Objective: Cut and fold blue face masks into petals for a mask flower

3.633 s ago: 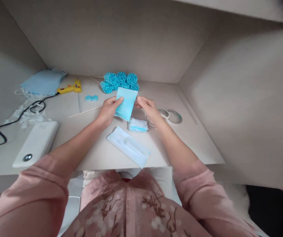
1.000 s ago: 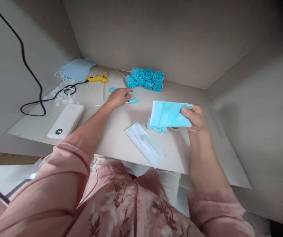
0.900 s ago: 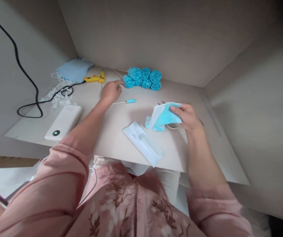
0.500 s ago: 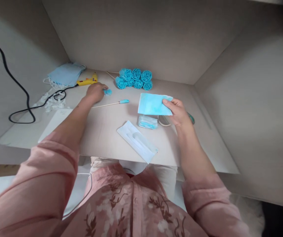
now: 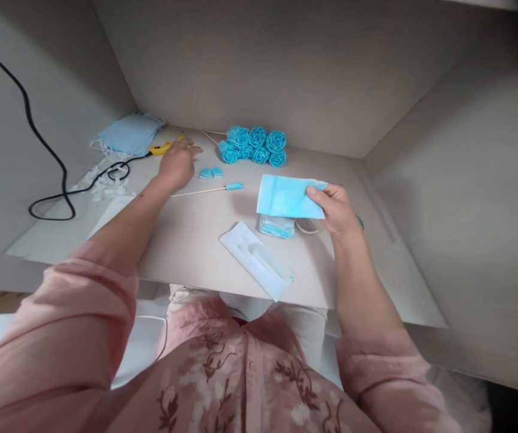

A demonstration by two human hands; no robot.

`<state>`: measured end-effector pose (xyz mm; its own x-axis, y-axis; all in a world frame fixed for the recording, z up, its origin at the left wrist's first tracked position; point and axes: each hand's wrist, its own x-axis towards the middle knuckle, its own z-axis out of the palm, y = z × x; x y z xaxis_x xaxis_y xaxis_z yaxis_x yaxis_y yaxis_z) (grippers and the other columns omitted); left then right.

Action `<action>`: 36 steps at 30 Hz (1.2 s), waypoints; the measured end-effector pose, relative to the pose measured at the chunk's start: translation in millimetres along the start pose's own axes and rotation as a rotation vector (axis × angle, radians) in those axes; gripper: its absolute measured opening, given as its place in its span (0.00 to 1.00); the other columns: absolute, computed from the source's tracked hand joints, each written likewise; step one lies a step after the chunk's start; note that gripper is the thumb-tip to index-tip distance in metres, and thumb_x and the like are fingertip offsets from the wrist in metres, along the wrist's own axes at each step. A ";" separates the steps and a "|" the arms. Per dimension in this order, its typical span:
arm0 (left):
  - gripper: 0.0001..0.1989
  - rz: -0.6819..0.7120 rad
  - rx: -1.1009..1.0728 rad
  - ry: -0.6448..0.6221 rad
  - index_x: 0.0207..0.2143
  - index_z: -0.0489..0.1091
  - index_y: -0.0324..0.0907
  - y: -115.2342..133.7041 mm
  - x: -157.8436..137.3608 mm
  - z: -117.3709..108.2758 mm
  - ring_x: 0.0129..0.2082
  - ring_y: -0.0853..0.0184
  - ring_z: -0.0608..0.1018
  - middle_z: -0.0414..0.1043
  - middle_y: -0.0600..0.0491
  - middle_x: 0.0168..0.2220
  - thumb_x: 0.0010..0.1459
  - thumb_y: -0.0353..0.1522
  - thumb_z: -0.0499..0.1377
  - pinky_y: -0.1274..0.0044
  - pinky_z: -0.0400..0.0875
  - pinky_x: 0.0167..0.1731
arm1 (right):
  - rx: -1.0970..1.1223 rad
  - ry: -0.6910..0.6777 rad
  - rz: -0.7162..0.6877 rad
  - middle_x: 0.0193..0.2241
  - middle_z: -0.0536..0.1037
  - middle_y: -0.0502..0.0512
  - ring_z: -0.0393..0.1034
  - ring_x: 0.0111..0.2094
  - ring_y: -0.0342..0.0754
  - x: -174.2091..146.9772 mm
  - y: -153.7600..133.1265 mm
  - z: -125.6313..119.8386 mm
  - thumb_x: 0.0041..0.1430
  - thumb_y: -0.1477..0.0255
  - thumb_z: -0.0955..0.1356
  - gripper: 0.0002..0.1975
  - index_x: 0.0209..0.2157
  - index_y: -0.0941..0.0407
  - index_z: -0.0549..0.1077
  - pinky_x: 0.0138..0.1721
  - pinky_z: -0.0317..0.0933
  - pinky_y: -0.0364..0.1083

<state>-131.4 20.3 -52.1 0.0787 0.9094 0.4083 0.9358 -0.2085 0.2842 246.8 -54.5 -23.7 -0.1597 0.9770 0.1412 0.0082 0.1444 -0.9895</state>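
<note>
My left hand is over the table with its fingers apart, beside the yellow glue gun, which it partly covers. Two small blue folded pieces lie to the right of that hand. Below them is a thin stick with a blue tip. Between thumb and fingers, my right hand pinches a flat blue sheet of mask-like fabric. Under the sheet sits a small stack of cut pieces. A pair of scissors lies partly hidden by my right hand.
Several blue fabric roses on sticks lie at the back. Face masks are piled at the back left, with white scraps before them. A black cord loops at the left. A pale strip lies near the front edge.
My left hand has moved from the small blue pieces back to the glue gun, leaving both pieces uncovered. My right hand still holds the blue sheet. The view has shifted slightly.
</note>
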 end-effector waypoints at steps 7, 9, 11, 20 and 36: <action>0.12 -0.223 -0.316 0.124 0.40 0.77 0.42 -22.7 13.6 -23.8 0.50 0.60 0.69 0.76 0.56 0.38 0.57 0.32 0.56 0.70 0.58 0.54 | 0.035 -0.017 -0.020 0.19 0.73 0.48 0.62 0.20 0.41 -3.4 -4.0 3.4 0.36 0.51 0.79 0.22 0.23 0.54 0.78 0.23 0.60 0.44; 0.08 -0.169 -0.436 0.184 0.35 0.76 0.42 -1.4 13.9 -27.0 0.47 0.61 0.68 0.74 0.56 0.33 0.57 0.31 0.57 0.71 0.59 0.51 | -0.021 -0.049 0.012 0.18 0.72 0.48 0.62 0.21 0.41 -2.6 -1.5 4.4 0.37 0.54 0.79 0.20 0.22 0.55 0.77 0.24 0.59 0.43; 0.07 -0.090 -0.541 0.234 0.29 0.74 0.42 34.0 9.8 -30.4 0.43 0.61 0.70 0.72 0.54 0.30 0.56 0.28 0.57 0.70 0.60 0.48 | -0.086 -0.085 0.051 0.18 0.71 0.47 0.61 0.21 0.40 -1.3 2.1 5.1 0.38 0.56 0.79 0.19 0.21 0.56 0.76 0.24 0.57 0.42; 0.14 0.251 -0.783 0.085 0.24 0.69 0.42 171.6 -19.0 -18.3 0.28 0.68 0.70 0.67 0.55 0.24 0.53 0.21 0.48 0.75 0.62 0.35 | -0.201 -0.122 0.015 0.18 0.64 0.44 0.54 0.22 0.39 1.6 11.1 3.3 0.46 0.51 0.74 0.23 0.21 0.56 0.70 0.24 0.51 0.41; 0.21 0.368 -0.617 -0.167 0.17 0.65 0.40 168.7 -20.9 17.3 0.24 0.70 0.65 0.61 0.57 0.18 0.56 0.43 0.61 0.76 0.56 0.29 | -0.306 -0.101 -0.064 0.21 0.62 0.46 0.53 0.24 0.39 -1.1 0.5 8.7 0.48 0.51 0.71 0.22 0.26 0.58 0.73 0.26 0.52 0.43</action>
<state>30.7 -27.7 -27.7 0.4472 0.7742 0.4479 0.4794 -0.6303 0.6107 238.4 -57.0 -24.5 -0.2667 0.9460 0.1841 0.2887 0.2607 -0.9212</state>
